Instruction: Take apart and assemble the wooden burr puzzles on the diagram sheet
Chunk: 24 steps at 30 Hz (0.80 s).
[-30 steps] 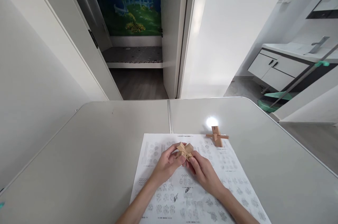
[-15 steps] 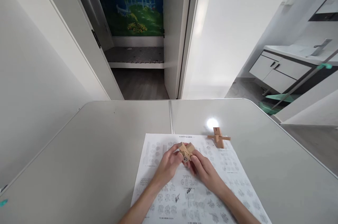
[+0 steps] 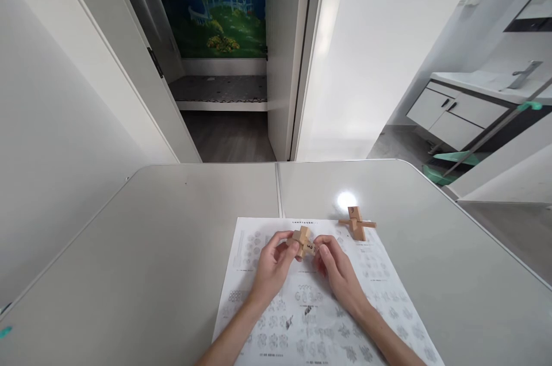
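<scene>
A light wooden burr puzzle of interlocking blocks is held above the printed sheet. The fingers and thumb of my left hand are closed round its left side. One block carries a dark handwritten mark like a 3 and points right. At that block's end, the thumb and fingertips of my right hand are pinched together; part of the contact is hidden by the fingers. A second, cross-shaped wooden puzzle, also marked, rests on the sheet's far right corner, apart from both hands.
The pale table has a seam running away from me. Beyond its far edge are a doorway with a door and a painted mural. A washbasin cabinet stands at the right.
The puzzle has been turned in my hands, so its marked block now points right instead of toward me. My right hand has shifted slightly right, to that block's end.
</scene>
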Available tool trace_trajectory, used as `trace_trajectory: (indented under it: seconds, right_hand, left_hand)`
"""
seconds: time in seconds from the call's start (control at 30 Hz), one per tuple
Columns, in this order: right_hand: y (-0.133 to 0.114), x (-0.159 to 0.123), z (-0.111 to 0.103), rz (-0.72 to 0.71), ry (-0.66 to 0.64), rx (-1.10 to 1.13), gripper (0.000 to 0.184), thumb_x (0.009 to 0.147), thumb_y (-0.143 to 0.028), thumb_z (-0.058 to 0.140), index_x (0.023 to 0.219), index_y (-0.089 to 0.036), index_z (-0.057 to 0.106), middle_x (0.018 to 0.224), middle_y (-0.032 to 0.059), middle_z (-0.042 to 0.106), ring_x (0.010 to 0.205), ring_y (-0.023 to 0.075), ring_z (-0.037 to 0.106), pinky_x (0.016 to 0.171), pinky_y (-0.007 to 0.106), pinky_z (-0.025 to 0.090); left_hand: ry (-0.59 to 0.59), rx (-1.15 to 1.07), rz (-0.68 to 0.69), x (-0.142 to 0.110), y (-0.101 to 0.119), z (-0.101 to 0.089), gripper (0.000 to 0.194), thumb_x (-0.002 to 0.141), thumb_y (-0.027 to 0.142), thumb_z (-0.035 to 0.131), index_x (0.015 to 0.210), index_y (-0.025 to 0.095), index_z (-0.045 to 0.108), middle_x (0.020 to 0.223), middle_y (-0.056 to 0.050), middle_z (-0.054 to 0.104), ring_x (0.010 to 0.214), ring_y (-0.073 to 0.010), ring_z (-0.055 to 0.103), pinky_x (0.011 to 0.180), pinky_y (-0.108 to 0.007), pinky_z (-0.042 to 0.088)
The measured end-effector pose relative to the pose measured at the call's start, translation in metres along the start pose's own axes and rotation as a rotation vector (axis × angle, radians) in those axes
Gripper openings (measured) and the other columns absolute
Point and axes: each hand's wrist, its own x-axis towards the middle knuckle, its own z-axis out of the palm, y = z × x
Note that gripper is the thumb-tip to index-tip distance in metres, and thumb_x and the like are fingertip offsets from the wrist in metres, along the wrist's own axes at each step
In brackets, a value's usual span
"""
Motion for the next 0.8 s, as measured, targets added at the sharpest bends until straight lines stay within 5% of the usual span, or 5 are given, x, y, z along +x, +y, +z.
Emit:
trace_trajectory:
  seconds: [0.2,0.6,0.8]
  right_hand:
    - [0.004,-0.001,-0.002,-0.053,-0.08,-0.068,0.042,0.11,-0.056,0.042,0.087,-0.024,0.056,0.066,-0.0038,0.052,0.059,0.0182,0.047,0.061,0.03,0.038]
    - [0.003,-0.003,-0.003,-0.181,-0.118,-0.121,0.03,0.113,-0.044,0.039,0.114,-0.023,0.06,0.092,0.0051,0.073,0.075,0.0223,0.065,0.069,0.033,0.047]
    - [-0.002,-0.005,-0.005,-0.23,-0.14,-0.129,0.027,0.114,-0.039,0.038,0.12,-0.024,0.059,0.088,0.0031,0.073,0.072,0.0217,0.066,0.066,0.032,0.048]
  left_hand:
    - [-0.002,0.129,0.109,-0.003,-0.005,0.001,0.031,0.1,0.047,0.068,0.116,0.021,0.067,0.113,-0.009,0.073,0.094,-0.0214,0.072,0.089,-0.034,0.057]
    - [-0.107,0.166,0.04,-0.005,0.002,0.0,0.042,0.11,0.055,0.044,0.131,0.023,0.061,0.099,-0.004,0.073,0.086,-0.0201,0.067,0.087,-0.033,0.054]
    - [-0.25,0.07,-0.013,-0.004,0.006,-0.011,0.065,0.099,0.064,0.063,0.149,0.024,0.054,0.121,-0.011,0.072,0.097,-0.0251,0.072,0.098,-0.041,0.055]
